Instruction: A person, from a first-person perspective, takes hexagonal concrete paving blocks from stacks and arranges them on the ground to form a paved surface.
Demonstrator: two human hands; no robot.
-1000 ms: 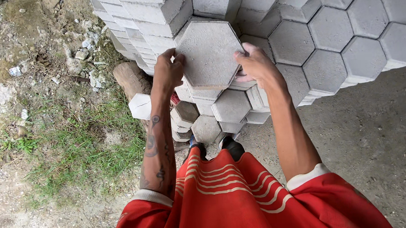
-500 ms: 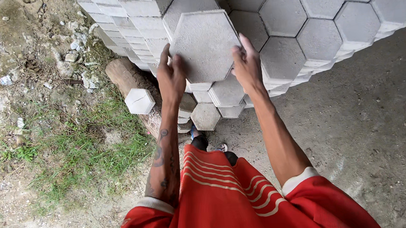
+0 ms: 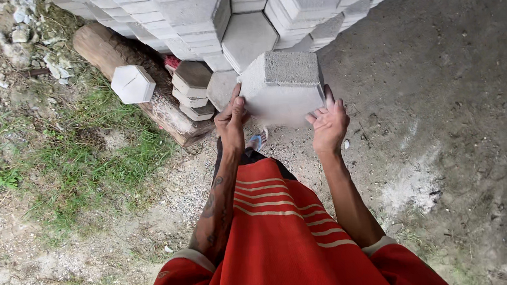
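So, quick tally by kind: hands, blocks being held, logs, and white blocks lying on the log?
Hands: 2 (left hand, right hand)
Grey block held: 1
Log: 1
White block on it: 1
Total: 5

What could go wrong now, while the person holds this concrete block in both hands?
1. The block is held only by the left hand and the right hand at its sides, with nothing under it. If the grip slips, it may fall toward the foot just below.
2. The stack behind looks uneven, with blocks jutting out; others might shift or tumble.
3. The ground is rough and dusty, so footing may be poor.
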